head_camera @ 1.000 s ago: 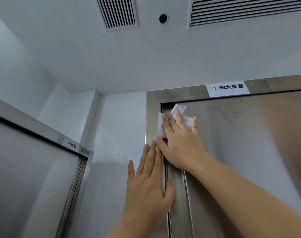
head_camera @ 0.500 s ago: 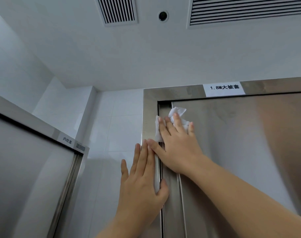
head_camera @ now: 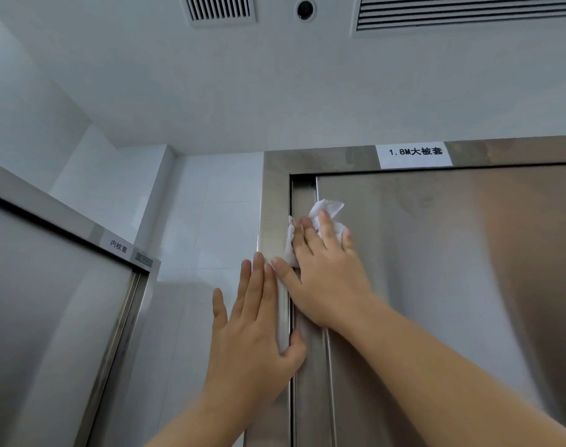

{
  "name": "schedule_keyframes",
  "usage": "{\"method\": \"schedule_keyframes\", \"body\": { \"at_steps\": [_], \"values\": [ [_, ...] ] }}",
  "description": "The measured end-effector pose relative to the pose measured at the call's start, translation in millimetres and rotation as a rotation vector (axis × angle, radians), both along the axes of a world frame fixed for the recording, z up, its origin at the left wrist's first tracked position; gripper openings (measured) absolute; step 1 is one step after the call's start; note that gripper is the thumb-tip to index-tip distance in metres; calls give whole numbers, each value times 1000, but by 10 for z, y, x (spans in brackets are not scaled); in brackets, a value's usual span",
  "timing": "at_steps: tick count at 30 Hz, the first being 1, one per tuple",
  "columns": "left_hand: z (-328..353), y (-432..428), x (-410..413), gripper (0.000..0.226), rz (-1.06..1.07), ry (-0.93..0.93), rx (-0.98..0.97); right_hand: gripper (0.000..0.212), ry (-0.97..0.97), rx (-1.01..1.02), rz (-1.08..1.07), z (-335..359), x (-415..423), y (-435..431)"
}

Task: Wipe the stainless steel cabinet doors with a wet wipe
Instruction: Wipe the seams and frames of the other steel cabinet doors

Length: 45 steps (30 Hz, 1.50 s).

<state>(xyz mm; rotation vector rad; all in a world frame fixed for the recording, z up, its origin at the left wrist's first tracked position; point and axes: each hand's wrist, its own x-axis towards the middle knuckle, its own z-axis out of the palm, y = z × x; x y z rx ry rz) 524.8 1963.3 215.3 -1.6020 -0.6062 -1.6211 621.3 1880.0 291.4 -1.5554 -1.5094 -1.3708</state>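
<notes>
Right hand (head_camera: pixel 327 272): fingers straight and spread, pressing the wipe flat against the door; nothing gripped.
Wipe (head_camera: pixel 329 208): white, crumpled, under the right fingertips, sticking out at 12 o'clock of the hand. It sits at the door's upper left corner, over the seam between door and frame.
Left hand (head_camera: pixel 252 333): at 7 o'clock of the right hand, palm flat on the frame, fingers straight and together, pointing to 12 o'clock. The thumb lies across the frame's inner edge. It holds nothing.
Cabinet door (head_camera: pixel 436 269): brushed steel, shut, filling the view from 2 to 5 o'clock; contents hidden.
Frame (head_camera: pixel 275 195): steel, running up the door's left side and across its top.
Label (head_camera: pixel 414 154): white strip on the top of the frame, at 1 o'clock of the right hand, printed "1.8M" plus characters.
Second cabinet (head_camera: pixel 43 301): at 8 o'clock of the view, steel door shut, contents hidden; a small tag (head_camera: pixel 119 246) on its top rail.
Tiled wall (head_camera: pixel 210 214): white, between the two cabinets.
Ceiling: two vents (head_camera: pixel 219 8) at 12 o'clock, a round dark fitting (head_camera: pixel 305 9) between them.
</notes>
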Motion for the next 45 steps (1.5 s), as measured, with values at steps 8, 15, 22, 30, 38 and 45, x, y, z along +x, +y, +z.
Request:
{"method": "schedule_keyframes", "body": {
  "at_steps": [8,15,22,30,38,45],
  "values": [
    [-125,-88,-28,86,25,40,-45,72,59,-101,8,222,-19,-84],
    [-501,-113,-122,89,-17,110,-61,100,-36,-24,37,-257,79,-2],
    [-729,-151,-151,93,-20,108,-129,95,-62,-20,3,-381,73,-21],
    [-792,-174,-136,90,7,112,-148,90,-21,-18,19,-413,37,4],
    [-1007,-233,-134,93,5,151,-176,86,15,-54,102,-962,42,-28],
    [-1172,-253,-124,94,-6,178,-175,82,26,-36,119,-871,48,-17]
  ]
}}
